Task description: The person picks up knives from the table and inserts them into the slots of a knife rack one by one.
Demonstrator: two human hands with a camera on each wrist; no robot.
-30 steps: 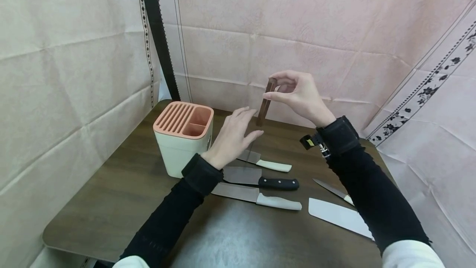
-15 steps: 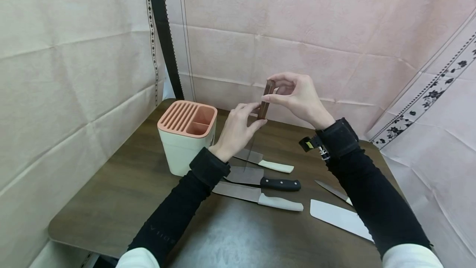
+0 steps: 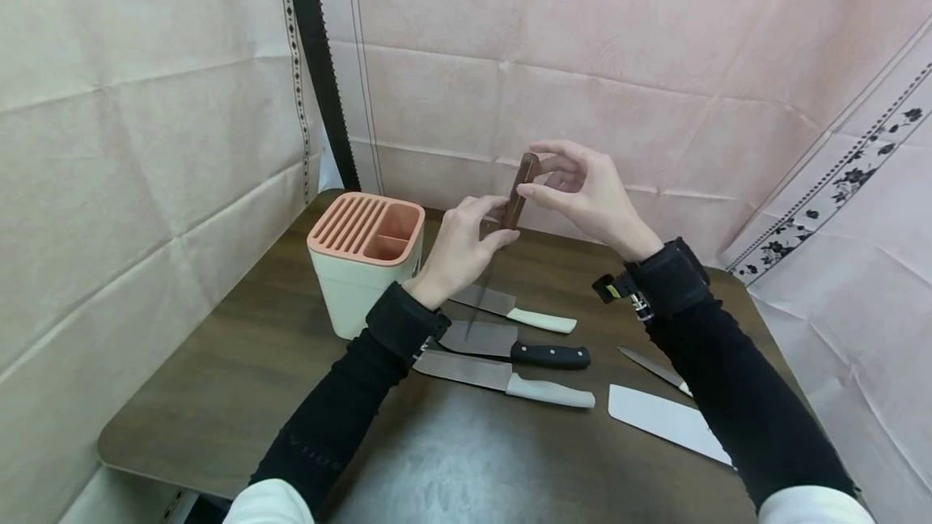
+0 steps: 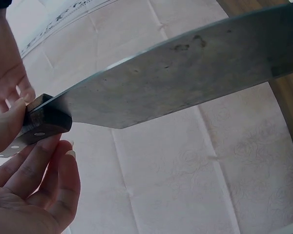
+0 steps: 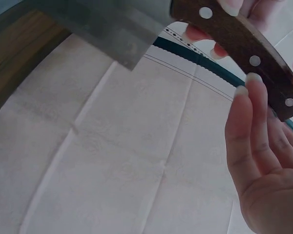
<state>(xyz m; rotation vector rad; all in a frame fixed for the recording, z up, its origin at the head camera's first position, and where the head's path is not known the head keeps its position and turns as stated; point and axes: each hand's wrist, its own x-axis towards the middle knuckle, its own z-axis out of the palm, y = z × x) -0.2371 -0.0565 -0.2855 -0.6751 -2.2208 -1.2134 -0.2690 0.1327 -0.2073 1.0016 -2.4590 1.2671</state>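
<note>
We see pale patterned cloth [image 3: 619, 47] hanging behind and beside a dark wooden table [image 3: 218, 395]. A black left sleeve [image 3: 328, 419] and a black right sleeve [image 3: 728, 378] reach in from the near side. Far left stands a pale holder [image 3: 349, 293] with a slotted coral top. Right of it, a brown-handled cleaver [image 3: 521, 196] is held above the table, blade downward. Under it lie, near to far, a white-handled knife [image 3: 502, 380], a black-handled cleaver [image 3: 510, 344] and a pale-green-handled knife [image 3: 513, 310]; the left wristband [image 3: 404, 320] stands in front of the nearer blades' left ends. At near right, the right sleeve covers one end of a white blade [image 3: 662, 419]. The left hand [image 3: 459, 245] pinches the held cleaver's handle beside the blade; the right hand [image 3: 586, 188] has its fingertips at the handle's upper end, though we cannot tell whether they grip. Beside that sleeve lies a small knife [image 3: 651, 369]. The head view shows the held blade only as a thin edge; the left wrist view reveals its broad, dark-spotted face, and the right wrist view three handle rivets [image 5: 255, 61].
</note>
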